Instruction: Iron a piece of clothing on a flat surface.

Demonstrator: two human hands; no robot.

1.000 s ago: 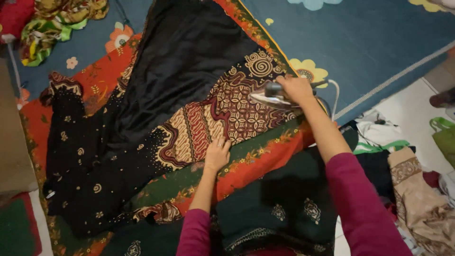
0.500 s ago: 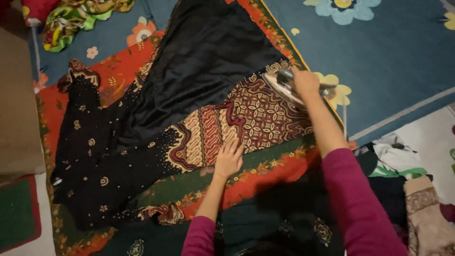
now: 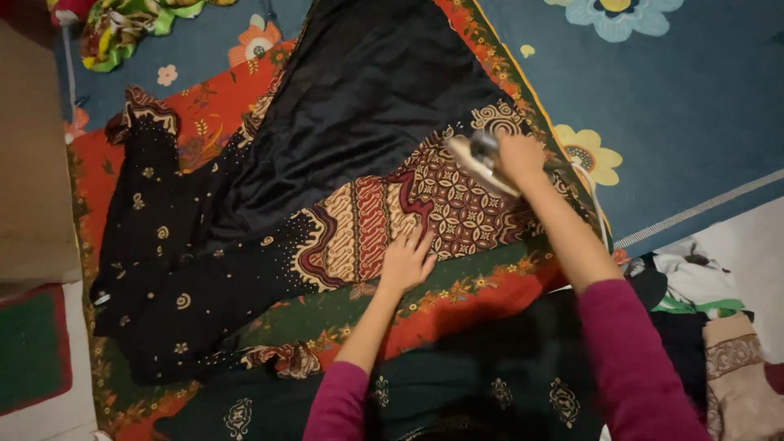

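Blue floral rug carries everything; its right half is bare, open room past the far-right edge of the red-and-green patterned cloth. On that cloth lies the black batik garment, spread corner to corner. Dark green folded fabric sits at the near edge, a laundry pile crowds the near-right corner, crumpled colourful cloth the far-left. Your right hand has fingers wrapped tight on the iron, sitting on the garment's patterned panel near the right edge. Your left hand lies flat, fingers spread, pressing the panel's near hem.
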